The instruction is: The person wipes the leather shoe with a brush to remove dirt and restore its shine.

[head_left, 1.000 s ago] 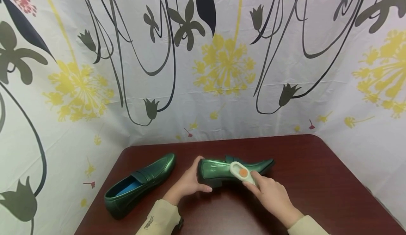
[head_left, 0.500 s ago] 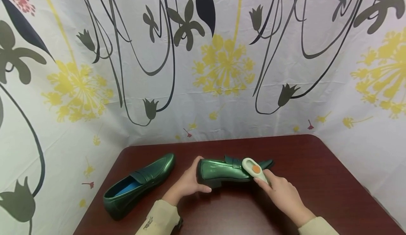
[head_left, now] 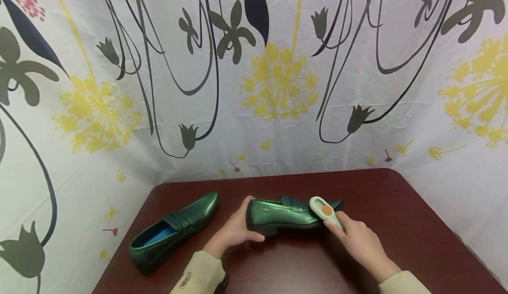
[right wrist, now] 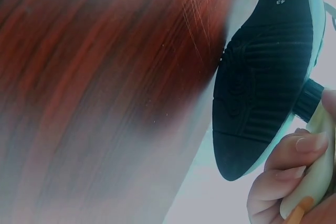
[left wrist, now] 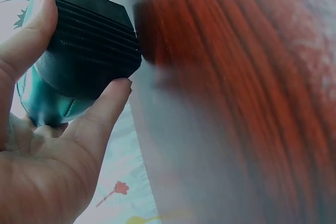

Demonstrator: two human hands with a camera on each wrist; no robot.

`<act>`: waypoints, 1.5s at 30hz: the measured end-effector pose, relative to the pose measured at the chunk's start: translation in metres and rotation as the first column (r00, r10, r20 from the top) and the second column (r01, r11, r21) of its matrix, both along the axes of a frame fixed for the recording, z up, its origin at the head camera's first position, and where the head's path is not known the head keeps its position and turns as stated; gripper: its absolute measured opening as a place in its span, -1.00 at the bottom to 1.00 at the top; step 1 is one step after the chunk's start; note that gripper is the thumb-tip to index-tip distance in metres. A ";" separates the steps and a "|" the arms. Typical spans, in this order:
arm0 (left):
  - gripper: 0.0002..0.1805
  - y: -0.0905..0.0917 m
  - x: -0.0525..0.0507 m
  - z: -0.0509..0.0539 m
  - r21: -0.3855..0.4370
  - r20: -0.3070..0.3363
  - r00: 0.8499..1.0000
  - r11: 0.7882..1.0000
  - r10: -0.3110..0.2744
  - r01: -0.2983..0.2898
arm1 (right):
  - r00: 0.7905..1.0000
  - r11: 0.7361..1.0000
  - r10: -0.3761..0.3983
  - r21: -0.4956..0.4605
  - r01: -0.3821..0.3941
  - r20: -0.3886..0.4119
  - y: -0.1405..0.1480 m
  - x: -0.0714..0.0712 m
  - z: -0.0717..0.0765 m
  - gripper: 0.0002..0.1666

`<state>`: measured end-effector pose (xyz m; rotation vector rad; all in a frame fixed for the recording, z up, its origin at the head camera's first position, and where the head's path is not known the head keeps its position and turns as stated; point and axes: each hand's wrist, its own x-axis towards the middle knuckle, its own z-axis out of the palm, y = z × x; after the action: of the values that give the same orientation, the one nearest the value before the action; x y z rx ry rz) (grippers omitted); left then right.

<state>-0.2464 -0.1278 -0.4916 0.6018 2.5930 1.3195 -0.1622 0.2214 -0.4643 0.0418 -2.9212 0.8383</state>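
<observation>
A shiny green loafer [head_left: 274,213] lies on its side in the head view, toe to the right. My left hand [head_left: 235,228] grips it round the heel; the left wrist view shows the black ridged heel [left wrist: 92,40] between thumb and fingers. With my right hand [head_left: 360,241] I hold a pale green brush [head_left: 332,219] with an orange spot, over the loafer's toe part. Its dark bristles [right wrist: 308,100] touch the upper beside the black sole [right wrist: 265,87] in the right wrist view. The matching loafer [head_left: 192,214] stands upright to the left, blue inside.
Everything is on a dark red-brown wooden table [head_left: 373,192] with rounded far corners. A white curtain [head_left: 238,87] with printed flowers hangs behind it and along both sides.
My right hand has moved the brush rightward along the loafer, from its middle toward the toe, with less travel in the last half second. My left hand keeps its grip on the heel.
</observation>
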 end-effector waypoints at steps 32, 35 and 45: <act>0.23 0.004 0.004 -0.001 -0.049 -0.028 1.000 0.999 0.005 -0.006 | 0.996 0.998 -0.049 0.038 0.046 0.069 0.032 0.002 -0.004 -0.28; 0.20 0.004 0.004 -0.001 -0.062 -0.025 1.000 0.998 0.007 -0.009 | 0.997 0.998 -0.050 0.047 0.047 0.066 0.035 0.002 -0.004 -0.27; 0.19 0.002 0.006 0.002 -0.078 -0.053 0.998 0.997 0.023 -0.027 | 0.995 0.996 -0.064 0.058 0.060 0.080 0.045 0.003 -0.009 -0.23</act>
<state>-0.2408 -0.1256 -0.4892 0.6005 2.6886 1.2183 -0.1593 0.2663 -0.4732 -0.0807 -3.0043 0.7665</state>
